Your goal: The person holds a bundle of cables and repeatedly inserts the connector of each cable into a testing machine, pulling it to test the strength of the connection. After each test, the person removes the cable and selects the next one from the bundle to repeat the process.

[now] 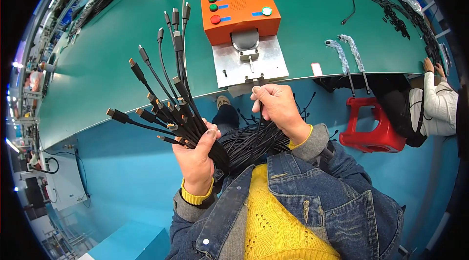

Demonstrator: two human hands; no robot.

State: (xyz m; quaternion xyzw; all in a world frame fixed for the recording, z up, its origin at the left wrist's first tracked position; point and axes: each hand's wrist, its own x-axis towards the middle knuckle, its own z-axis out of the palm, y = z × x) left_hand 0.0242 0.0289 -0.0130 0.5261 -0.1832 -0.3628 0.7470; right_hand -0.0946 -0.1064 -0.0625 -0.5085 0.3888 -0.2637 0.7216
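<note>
Pinching one black cable (259,125), my right hand (279,106) should keep it straight toward the metal plate (227,67); my left hand (196,160) curls around the cable bundle (184,122).

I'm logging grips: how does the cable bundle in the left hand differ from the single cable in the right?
The cable bundle fans out many cables; the single cable is just one. The left hand wraps around the bundle; the right hand pinches the single cable. The bundle's connectors stick out free; the single cable's end is at the metal plate's front edge. Both are black.
</note>
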